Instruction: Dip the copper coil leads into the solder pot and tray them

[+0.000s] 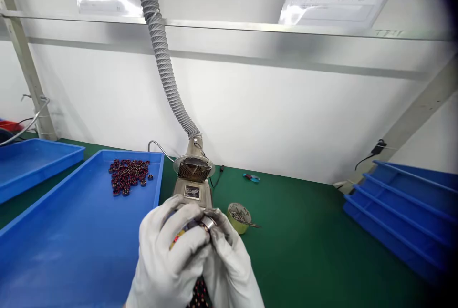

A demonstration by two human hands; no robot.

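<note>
In front of me my left hand (171, 251) and my right hand (229, 246), both in white gloves, meet with fingers bent and closed. A small shiny metal ring-like part (208, 223) shows between their fingertips, partly covered. Grey smudges darken the right glove's fingertips. Something red and yellow (177, 239) peeks out between the left fingers; I cannot tell what it is. Below the hands lie several small dark parts with reddish dots (199, 293). Just behind the hands stands a metal fume device (193, 189) with a round coiled opening, its lower part hidden.
A grey ribbed hose (161, 50) rises from the device. At left, a blue tray (71, 241) carries a heap of small dark round parts (129, 174). A greenish cup (239, 217) with a thin tool, blue-handled cutters (251, 178) and stacked blue trays (404, 217) are at right.
</note>
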